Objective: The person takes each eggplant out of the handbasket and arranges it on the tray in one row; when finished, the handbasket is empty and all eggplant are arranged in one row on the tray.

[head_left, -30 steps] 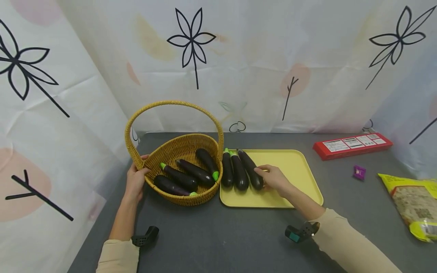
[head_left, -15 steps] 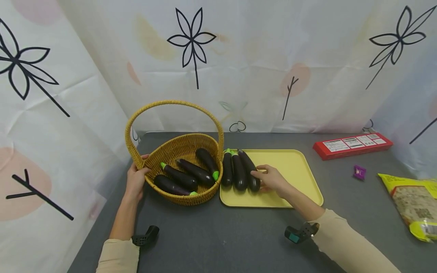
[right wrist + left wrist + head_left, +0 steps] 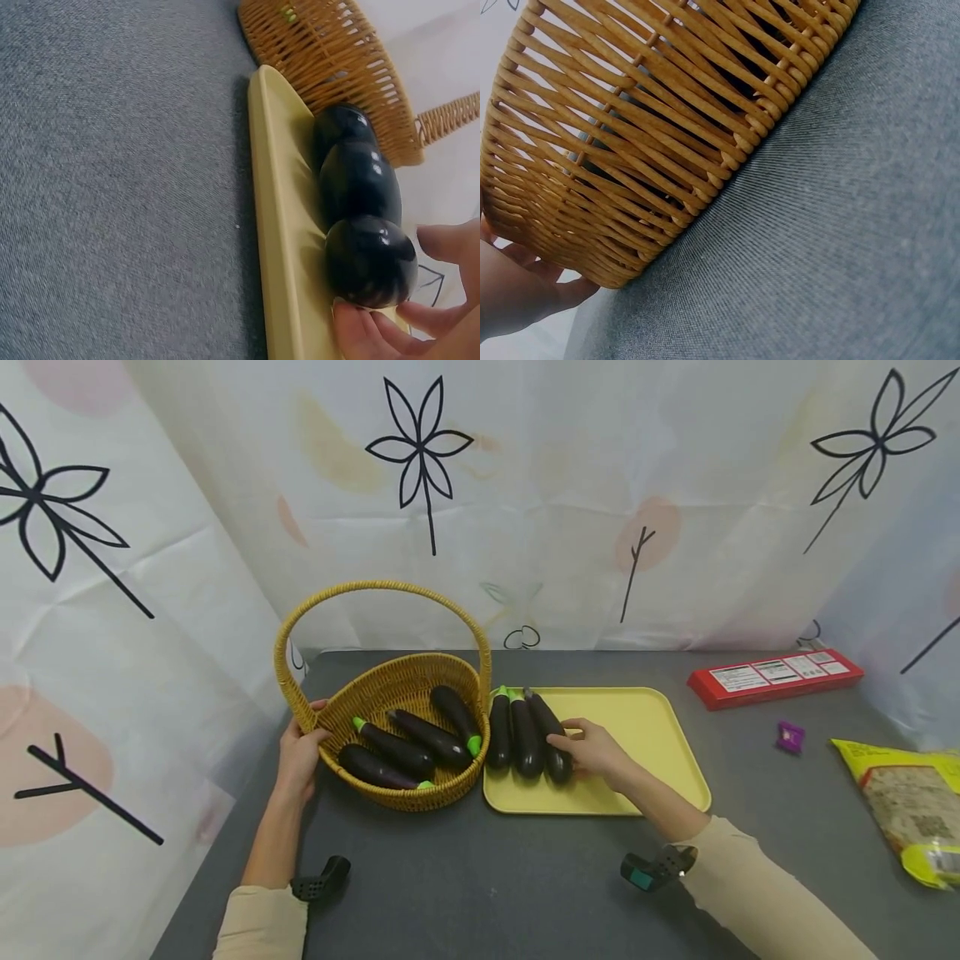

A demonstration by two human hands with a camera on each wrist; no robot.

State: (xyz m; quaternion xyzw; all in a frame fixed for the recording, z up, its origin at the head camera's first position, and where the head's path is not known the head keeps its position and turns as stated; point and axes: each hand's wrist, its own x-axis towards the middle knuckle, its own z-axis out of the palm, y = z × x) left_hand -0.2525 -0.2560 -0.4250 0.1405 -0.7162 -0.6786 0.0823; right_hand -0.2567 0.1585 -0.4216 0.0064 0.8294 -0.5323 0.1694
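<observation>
My left hand (image 3: 297,762) grips the left side of a yellow-brown wicker basket (image 3: 408,806) with a tall arched handle. Several dark eggplants with green stem ends lie inside, one eggplant (image 3: 455,717) toward the right. Against the basket's right side, three eggplants lie side by side on a pale yellow tray (image 3: 637,727). My right hand (image 3: 592,752) holds the rightmost eggplant (image 3: 558,766), thumb on one side and fingertips at the other. In the right wrist view this eggplant (image 3: 371,261) shows end-on, close to the middle one (image 3: 360,180). The left wrist view shows the basket weave (image 3: 652,135) and some fingers.
A red box (image 3: 776,681) lies at the back right of the grey table (image 3: 487,885). Nearer are a small purple packet (image 3: 790,737) and a yellow bag (image 3: 907,810) at the right edge. Patterned white cloth (image 3: 555,510) hangs behind.
My right hand has shifted slightly left, pushing the rightmost eggplant closer to the two beside it. My left hand and the basket have stayed in place.
</observation>
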